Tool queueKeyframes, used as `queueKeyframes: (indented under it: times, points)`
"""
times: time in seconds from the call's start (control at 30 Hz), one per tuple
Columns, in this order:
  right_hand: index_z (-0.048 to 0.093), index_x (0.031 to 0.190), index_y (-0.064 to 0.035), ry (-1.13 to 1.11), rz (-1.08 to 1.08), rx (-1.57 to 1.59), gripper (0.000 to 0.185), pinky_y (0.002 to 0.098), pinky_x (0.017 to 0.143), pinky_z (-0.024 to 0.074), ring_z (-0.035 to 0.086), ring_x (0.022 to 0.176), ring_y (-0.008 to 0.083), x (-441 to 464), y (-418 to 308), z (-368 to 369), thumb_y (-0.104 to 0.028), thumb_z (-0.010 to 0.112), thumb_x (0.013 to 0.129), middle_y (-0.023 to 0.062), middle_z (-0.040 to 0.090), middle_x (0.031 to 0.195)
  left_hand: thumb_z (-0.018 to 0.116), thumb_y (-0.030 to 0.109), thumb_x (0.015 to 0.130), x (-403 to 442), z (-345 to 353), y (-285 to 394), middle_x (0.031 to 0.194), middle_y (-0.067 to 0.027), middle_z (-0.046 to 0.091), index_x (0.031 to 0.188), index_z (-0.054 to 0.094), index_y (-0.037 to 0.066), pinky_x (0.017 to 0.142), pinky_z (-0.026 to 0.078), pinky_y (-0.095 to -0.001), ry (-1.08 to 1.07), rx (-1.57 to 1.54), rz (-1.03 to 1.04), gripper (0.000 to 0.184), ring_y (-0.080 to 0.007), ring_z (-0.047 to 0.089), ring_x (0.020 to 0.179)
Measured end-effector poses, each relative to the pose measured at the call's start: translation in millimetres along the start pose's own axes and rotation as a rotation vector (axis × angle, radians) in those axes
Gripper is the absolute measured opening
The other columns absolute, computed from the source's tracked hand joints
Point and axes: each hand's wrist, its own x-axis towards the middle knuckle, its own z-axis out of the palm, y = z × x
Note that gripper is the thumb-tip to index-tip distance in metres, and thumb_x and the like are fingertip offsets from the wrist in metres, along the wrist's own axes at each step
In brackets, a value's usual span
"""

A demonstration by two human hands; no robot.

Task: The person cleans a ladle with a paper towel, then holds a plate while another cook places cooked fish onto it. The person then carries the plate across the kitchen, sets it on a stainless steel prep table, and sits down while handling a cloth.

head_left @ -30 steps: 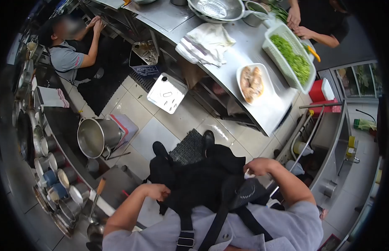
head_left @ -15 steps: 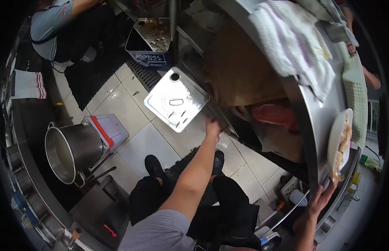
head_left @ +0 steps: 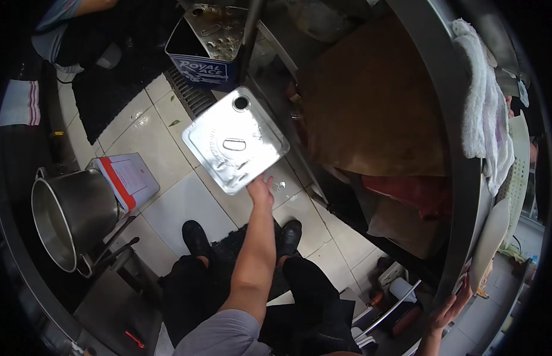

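My left hand (head_left: 261, 191) reaches down to the near edge of a square metal tin (head_left: 233, 142) on the tiled floor. A digit or two stick out beside the tin, and the other fingertips are hard to make out. The tin's shiny top has a round dark opening and a small folded handle. On the right, my right hand (head_left: 454, 304) lies with fingers apart at the edge of the steel counter (head_left: 463, 237). Its fingertips are by the near end of a white plate (head_left: 489, 240) with browned food, partly hidden; no grip on the plate shows.
A blue "Royal Ace" tin (head_left: 202, 71) with its top cut open stands behind. On the left are a large steel pot (head_left: 80, 213) and a white-and-red tin (head_left: 128, 178). A towel (head_left: 480, 101) hangs over the counter. Another person (head_left: 50, 44) is at the upper left.
My left hand has moved from the tin's right side to its near edge. The view has shifted, and the plate shows more edge-on. My right hand stays at the counter edge.
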Motion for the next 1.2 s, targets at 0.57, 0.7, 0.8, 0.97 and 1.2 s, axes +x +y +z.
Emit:
queueKeyframes:
  times: [0.57,0.7,0.8,0.97,1.2]
  points:
    - [0.041,0.142,0.0071,-0.06,0.015,-0.008,0.066,0.0438,0.113,0.0287,0.043,0.133,0.0311,1.5,-7.4,-4.1,-0.047,0.035,0.105,0.0222,0.047,0.141,0.053,0.009,0.093,37.8,-20.2,70.3,0.138,-0.0085,0.05,0.146,0.035,0.011,0.085,0.049,-0.039,-0.06,0.319,0.286,0.056,-0.0224,0.057,0.118]
    - [0.04,0.142,0.0071,-0.069,0.003,-0.027,0.066,0.0448,0.114,0.0281,0.042,0.136,0.0327,5.0,-10.4,-2.5,-0.047,0.034,0.105,0.0233,0.045,0.145,0.062,0.002,0.088,-54.5,60.3,20.6,0.142,-0.0158,0.043,0.151,0.025,0.009,0.094,0.052,-0.0416,-0.565,0.395,0.081,0.073,-0.0242,0.053,0.121]
    - [0.04,0.143,0.007,-0.071,-0.017,-0.04,0.065,0.0456,0.116,0.0277,0.04,0.138,0.0338,7.4,-12.8,-4.0,-0.046,0.033,0.106,0.024,0.043,0.147,0.06,-0.006,0.087,-72.1,111.9,5.2,0.143,-0.0162,0.042,0.149,0.027,0.007,0.097,0.052,-0.0393,-0.648,0.338,0.08,0.072,-0.0252,0.052,0.124]
    - [0.037,0.144,0.0068,-0.086,-0.028,-0.01,0.063,0.0462,0.116,0.0285,0.04,0.138,0.0347,9.5,-15.9,0.5,-0.043,0.032,0.106,0.0245,0.041,0.148,0.067,-0.002,0.088,-65.9,122.0,4.9,0.126,-0.0124,0.061,0.139,0.04,0.004,0.089,0.052,-0.0327,-0.569,0.324,0.035,0.058,-0.0204,0.06,0.114]
    - [0.033,0.146,0.0054,-0.115,-0.057,-0.063,0.061,0.0477,0.116,0.0294,0.039,0.14,0.0355,12.7,-18.0,-1.0,-0.041,0.031,0.107,0.0239,0.038,0.15,0.062,-0.007,0.089,-67.6,29.8,44.1,0.122,-0.0088,0.062,0.131,0.048,0.005,0.09,0.052,-0.0324,-0.722,0.197,-0.072,0.046,-0.0187,0.06,0.113]
